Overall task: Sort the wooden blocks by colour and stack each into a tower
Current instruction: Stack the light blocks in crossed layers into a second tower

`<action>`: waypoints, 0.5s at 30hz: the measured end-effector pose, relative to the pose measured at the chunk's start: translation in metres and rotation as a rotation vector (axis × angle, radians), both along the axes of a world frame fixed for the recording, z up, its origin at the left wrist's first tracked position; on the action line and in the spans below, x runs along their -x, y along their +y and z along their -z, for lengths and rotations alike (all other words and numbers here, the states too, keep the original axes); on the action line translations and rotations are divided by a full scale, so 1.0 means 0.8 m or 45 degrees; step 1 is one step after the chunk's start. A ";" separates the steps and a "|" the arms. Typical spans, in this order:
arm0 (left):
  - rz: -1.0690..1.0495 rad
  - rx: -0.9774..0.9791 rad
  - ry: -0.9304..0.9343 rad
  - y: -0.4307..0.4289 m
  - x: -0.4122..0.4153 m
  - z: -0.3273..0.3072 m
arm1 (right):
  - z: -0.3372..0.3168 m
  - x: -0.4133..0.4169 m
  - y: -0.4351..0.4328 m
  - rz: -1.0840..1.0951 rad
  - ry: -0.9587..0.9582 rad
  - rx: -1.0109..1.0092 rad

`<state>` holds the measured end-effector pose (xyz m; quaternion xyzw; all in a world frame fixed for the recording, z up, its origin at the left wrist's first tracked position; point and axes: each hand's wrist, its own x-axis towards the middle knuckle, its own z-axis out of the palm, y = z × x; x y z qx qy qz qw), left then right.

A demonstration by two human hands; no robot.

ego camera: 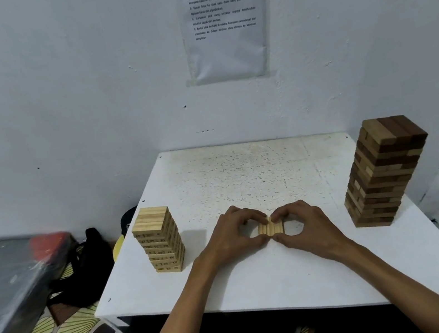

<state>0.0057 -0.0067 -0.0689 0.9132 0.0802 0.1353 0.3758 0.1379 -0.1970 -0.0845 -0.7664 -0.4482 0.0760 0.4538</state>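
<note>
1. Squaring up a block row (270,226) at centre of table (243,174), toward the front edge: pale blocks lying flat, side by side.
2. Left hand (236,234) and right hand (302,225) both curled in on the row, fingers at far ends, thumbs at near ends. Pinched from opp. sides, prob. to press the blocks flush into one layer.
3. Pale tower (159,238) at left edge, all light wood w/ printed marks, well apart from hands. Same colour as row, so likely its destination.
4. Mixed tower (383,169) far right, taller, dark + light interleaved. Reads as unsorted stock; sorting looks far from done.
5. Towers sit at opp. sides, work in the gap btw them, which gives the hands room w/o knocking either.
6. Risk: uneven squeeze on lifting could buckle the row.
</note>
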 end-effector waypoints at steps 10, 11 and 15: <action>0.037 0.129 -0.094 -0.008 0.011 -0.009 | -0.036 0.014 -0.011 -0.101 0.044 -0.025; 0.039 0.139 -0.105 -0.010 0.012 -0.014 | -0.042 0.015 -0.013 -0.109 0.022 -0.030; 0.066 0.163 -0.179 -0.016 0.024 -0.038 | -0.063 0.024 -0.018 -0.118 0.008 -0.094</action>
